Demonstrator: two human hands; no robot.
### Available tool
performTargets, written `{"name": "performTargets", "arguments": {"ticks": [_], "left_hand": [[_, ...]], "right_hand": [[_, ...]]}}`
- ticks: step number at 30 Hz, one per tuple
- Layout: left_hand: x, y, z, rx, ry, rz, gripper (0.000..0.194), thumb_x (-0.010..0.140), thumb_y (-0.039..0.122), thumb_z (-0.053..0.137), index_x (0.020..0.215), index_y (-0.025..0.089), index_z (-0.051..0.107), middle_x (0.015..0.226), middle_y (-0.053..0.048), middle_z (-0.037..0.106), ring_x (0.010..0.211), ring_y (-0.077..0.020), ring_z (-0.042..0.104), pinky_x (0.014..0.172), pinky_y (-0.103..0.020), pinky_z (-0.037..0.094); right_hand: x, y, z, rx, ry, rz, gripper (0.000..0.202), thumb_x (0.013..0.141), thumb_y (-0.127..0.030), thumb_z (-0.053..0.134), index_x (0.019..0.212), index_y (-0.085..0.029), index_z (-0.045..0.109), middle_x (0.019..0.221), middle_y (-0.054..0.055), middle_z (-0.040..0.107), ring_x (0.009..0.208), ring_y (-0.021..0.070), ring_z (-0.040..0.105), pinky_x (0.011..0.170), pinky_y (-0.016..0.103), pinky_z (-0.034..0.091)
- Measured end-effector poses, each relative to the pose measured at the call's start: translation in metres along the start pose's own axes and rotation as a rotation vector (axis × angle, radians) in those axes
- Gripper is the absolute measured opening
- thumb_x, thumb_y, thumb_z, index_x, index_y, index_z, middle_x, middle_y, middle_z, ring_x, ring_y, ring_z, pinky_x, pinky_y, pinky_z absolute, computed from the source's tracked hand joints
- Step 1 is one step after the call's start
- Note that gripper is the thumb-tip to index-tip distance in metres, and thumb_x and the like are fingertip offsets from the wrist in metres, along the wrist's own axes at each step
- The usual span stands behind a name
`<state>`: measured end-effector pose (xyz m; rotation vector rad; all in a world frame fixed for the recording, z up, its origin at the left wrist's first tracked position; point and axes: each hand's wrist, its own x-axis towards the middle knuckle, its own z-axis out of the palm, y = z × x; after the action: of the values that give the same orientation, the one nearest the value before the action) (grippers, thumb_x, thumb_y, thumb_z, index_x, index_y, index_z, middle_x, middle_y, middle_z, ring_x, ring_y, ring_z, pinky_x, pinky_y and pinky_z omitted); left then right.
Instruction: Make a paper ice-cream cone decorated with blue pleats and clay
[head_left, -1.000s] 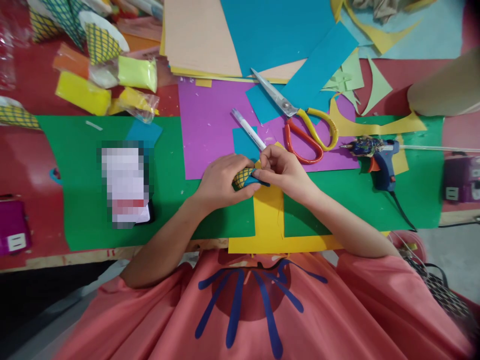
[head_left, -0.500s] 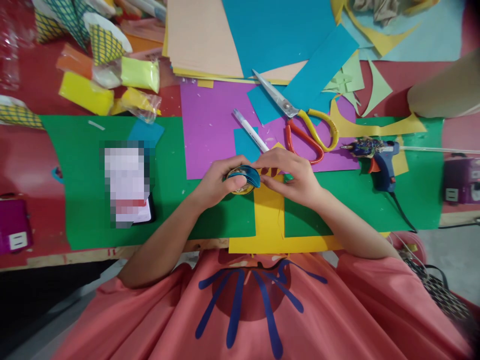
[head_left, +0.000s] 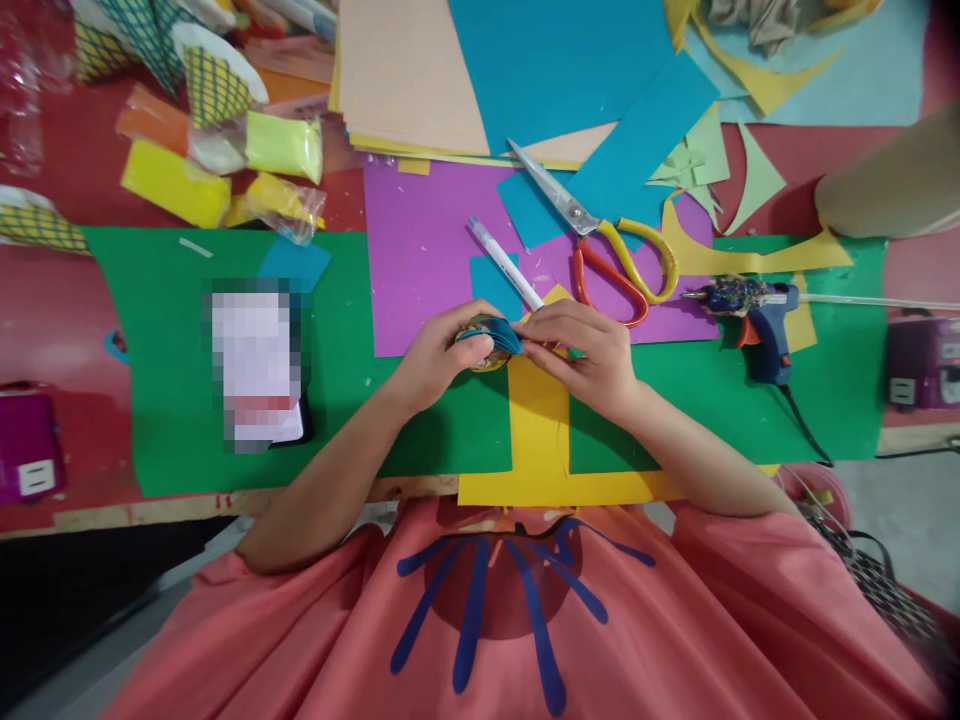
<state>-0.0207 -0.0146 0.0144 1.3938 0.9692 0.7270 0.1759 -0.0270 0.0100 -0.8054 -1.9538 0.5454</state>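
My left hand point(head_left: 431, 362) is closed around a small round paper piece with curved blue layers point(head_left: 505, 336) and a yellowish, patterned rim. Its thumb presses down on the top of the layers. From the other side, my right hand point(head_left: 589, 352) pinches the right edge of the blue paper between thumb and fingertips. What lies under the left fingers is hidden. Both hands are above a yellow paper strip point(head_left: 538, 415) on a green sheet point(head_left: 442, 440). Just beyond the right hand are a white pen point(head_left: 504, 260) and scissors with red and yellow handles point(head_left: 576, 215).
A blue glue gun point(head_left: 769, 335) lies at right, its cord running over the table edge. A blurred-out phone point(head_left: 289, 425) rests at left. Behind are clay packets point(head_left: 176, 185), stacked paper sheets point(head_left: 409, 80), green paper scraps point(head_left: 750, 175) and a beige cylinder point(head_left: 892, 175).
My right fingers have closed in on the blue paper's edge and the hand has tilted slightly. My left hand keeps its hold; the surrounding things stay in place.
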Motion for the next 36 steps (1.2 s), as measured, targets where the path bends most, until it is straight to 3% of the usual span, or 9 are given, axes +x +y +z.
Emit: {"name": "performTargets", "arguments": {"ticks": [9,17,25,36], "left_hand": [[0.002,-0.006,-0.001,-0.054,0.001,-0.043,0.053,0.075,0.071,0.058,0.077,0.019,0.056,0.069,0.001,0.051,0.061,-0.0115,0.046,0.055,-0.024,0.041],[0.002,-0.005,0.001,-0.022,0.088,-0.014,0.044,0.078,0.062,0.059,0.081,0.019,0.057,0.073,0.001,0.052,0.065,-0.0117,0.047,0.058,-0.023,0.042],[0.003,-0.007,0.005,-0.05,0.149,-0.01,0.038,0.083,0.057,0.056,0.08,0.018,0.055,0.069,0.002,0.049,0.062,-0.0104,0.043,0.059,-0.023,0.042],[0.002,-0.008,0.008,-0.082,0.195,-0.028,0.039,0.082,0.057,0.058,0.079,0.019,0.053,0.074,0.001,0.049,0.066,-0.0103,0.046,0.058,-0.021,0.042]], "right_hand": [[0.004,0.005,-0.006,-0.15,-0.025,-0.121,0.014,0.094,-0.021,0.058,0.106,-0.02,0.064,0.1,0.007,0.07,0.095,0.0165,0.069,0.08,0.03,0.059],[0.008,0.001,-0.004,-0.078,-0.045,-0.061,0.004,0.094,-0.021,0.057,0.095,-0.02,0.061,0.096,0.006,0.066,0.094,0.0161,0.065,0.078,0.032,0.056],[0.012,-0.005,0.003,0.033,-0.033,0.144,0.012,0.093,-0.022,0.057,0.082,-0.018,0.06,0.09,0.005,0.065,0.082,0.0144,0.062,0.073,0.03,0.052],[0.009,0.002,0.007,-0.004,0.002,0.083,0.017,0.094,-0.03,0.06,0.086,-0.016,0.066,0.091,0.007,0.064,0.087,0.0156,0.062,0.078,0.032,0.052]]}}
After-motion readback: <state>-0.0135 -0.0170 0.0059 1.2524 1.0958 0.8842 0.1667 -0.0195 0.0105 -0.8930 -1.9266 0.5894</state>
